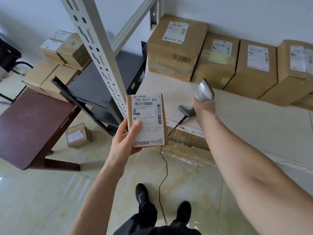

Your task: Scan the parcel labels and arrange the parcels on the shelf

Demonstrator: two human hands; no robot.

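While the left hand (124,141) holds a small parcel (146,120) upright near the frame's centre, its label (148,116) faces the camera, thumb pressed on the label's lower left and fingers curled behind. That looks like a hold meant to keep the barcodes bare for reading. At about two o'clock from it, the right hand (204,106) has its grip wrapped round the handle of a grey scanner (201,97), whose head points up and away toward the back of the shelf (245,119), not at the label; whether it is being lifted or laid down I cannot tell. Its black cable (163,175) trails down to the floor (50,192) at six o'clock. Along the shelf's rear, from twelve to three o'clock, four larger parcels (218,61) stand side by side, labels up, so each stays readable. More boxes (55,65) are stacked at ten o'clock, and one box (77,135) lies on the floor beside a dark bench (30,126) at nine o'clock.
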